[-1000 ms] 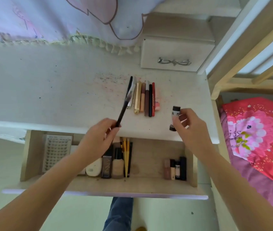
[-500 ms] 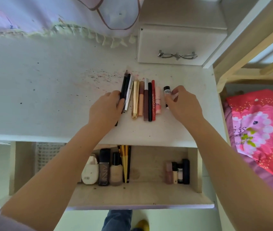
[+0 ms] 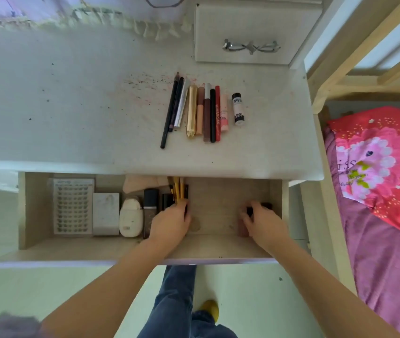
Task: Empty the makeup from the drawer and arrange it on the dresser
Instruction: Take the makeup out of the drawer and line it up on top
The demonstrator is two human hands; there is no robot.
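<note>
- Both your hands have left the row on the counter point(image 3: 47, 106) and dropped into the open drawer point(image 3: 218, 242) since half a second ago; the small white tube point(image 3: 237, 109) now lies alone at the row's 3 o'clock end.
- Your left hand point(image 3: 171, 222) curls round the gold-handled brushes point(image 3: 178, 190) at the drawer's middle; your right hand point(image 3: 262, 222) closes over the small dark bottles point(image 3: 266, 205) toward 3 o'clock, though whether it grips any yet I cannot tell.
- Judged from this, you are fetching the next batch; lift both loads to the counter and lay them parallel beside the slim pencils and sticks point(image 3: 204, 111).
- Left inside toward 9 o'clock: a flat lash card point(image 3: 72, 206), a white box point(image 3: 105, 213), a smooth rounded white case point(image 3: 130, 218), a dark square-capped bottle point(image 3: 150, 203).
</note>
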